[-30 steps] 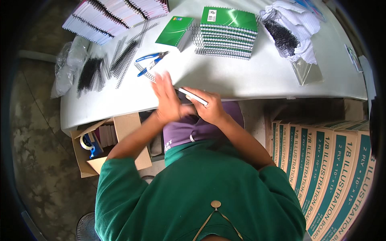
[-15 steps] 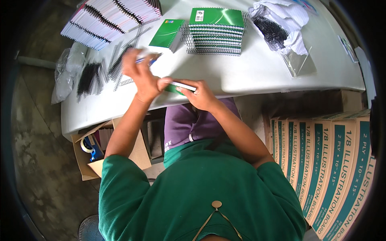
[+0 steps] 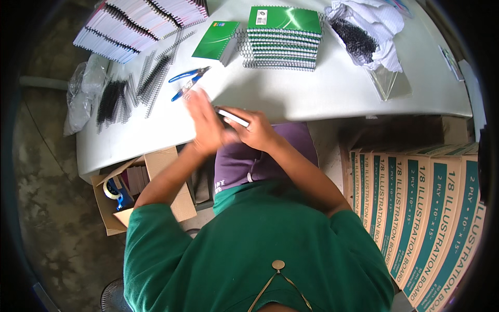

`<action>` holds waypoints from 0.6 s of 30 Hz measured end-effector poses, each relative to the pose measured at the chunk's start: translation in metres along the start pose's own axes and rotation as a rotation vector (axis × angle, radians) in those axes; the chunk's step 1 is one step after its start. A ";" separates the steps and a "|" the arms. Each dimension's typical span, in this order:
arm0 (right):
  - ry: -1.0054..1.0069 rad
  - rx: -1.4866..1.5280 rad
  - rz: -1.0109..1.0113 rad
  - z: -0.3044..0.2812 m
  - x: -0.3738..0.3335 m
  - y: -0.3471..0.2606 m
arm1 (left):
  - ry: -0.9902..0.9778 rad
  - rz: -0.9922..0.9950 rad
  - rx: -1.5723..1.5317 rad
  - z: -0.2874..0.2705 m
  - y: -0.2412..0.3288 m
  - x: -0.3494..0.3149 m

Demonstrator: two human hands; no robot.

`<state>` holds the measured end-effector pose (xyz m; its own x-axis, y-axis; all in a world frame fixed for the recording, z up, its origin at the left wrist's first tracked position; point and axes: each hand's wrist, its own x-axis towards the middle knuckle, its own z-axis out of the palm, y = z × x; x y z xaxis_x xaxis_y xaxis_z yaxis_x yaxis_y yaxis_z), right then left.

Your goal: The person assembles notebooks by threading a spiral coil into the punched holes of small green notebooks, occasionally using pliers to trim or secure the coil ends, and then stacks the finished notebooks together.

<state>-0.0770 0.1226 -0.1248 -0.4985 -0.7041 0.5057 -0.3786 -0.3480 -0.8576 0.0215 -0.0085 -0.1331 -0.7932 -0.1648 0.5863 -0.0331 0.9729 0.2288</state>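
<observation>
My right hand (image 3: 258,131) grips a small notebook (image 3: 234,117) above my lap at the table's front edge, with its white page edge showing. Held against the notebook's left side, my left hand (image 3: 207,127) is smeared by motion, its fingers stretched out and grasping nothing I can see. Just beyond those fingertips lie blue-handled cutting pliers (image 3: 188,83), jaws pointing to the far right. The side of the notebook facing my left hand is hidden.
Farther off are a single green notebook (image 3: 215,40), a stack of green spiral notebooks (image 3: 283,44) and black coils in white paper (image 3: 353,41). Loose binding coils (image 3: 117,101) lie on the left. Below stand an open carton (image 3: 171,182) and boxes (image 3: 416,218) at right.
My left hand has come down and right, away from above the pliers, to the notebook. The pliers now show fully. The notebook has tilted and sits slightly lower.
</observation>
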 end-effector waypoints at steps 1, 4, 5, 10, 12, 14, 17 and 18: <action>0.032 0.020 0.016 -0.003 0.000 0.002 | 0.009 0.276 0.032 0.018 -0.002 -0.034; -0.067 -0.096 -0.001 -0.011 0.003 0.005 | 0.096 0.327 0.278 -0.006 0.003 -0.003; -0.107 -0.123 -0.014 -0.006 -0.001 0.001 | 0.249 0.114 0.220 -0.018 0.004 0.024; -0.092 -0.083 -0.068 -0.002 0.003 0.005 | -0.032 0.281 0.161 -0.001 -0.004 -0.004; -0.117 -0.099 -0.010 0.000 -0.002 0.009 | -0.025 0.436 0.161 0.007 0.003 -0.017; -0.104 -0.024 0.014 0.000 -0.001 -0.003 | 0.235 0.351 0.198 -0.006 0.001 0.024; -0.067 -0.077 0.010 0.003 0.003 -0.004 | 0.336 0.054 0.117 -0.010 0.003 0.046; -0.041 -0.047 0.038 0.003 0.001 -0.002 | 0.307 -0.009 0.065 -0.004 0.001 0.039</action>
<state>-0.0741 0.1208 -0.1224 -0.4809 -0.7415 0.4679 -0.3971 -0.2916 -0.8702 -0.0076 -0.0146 -0.1068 -0.5726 -0.2048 0.7938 -0.0858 0.9780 0.1904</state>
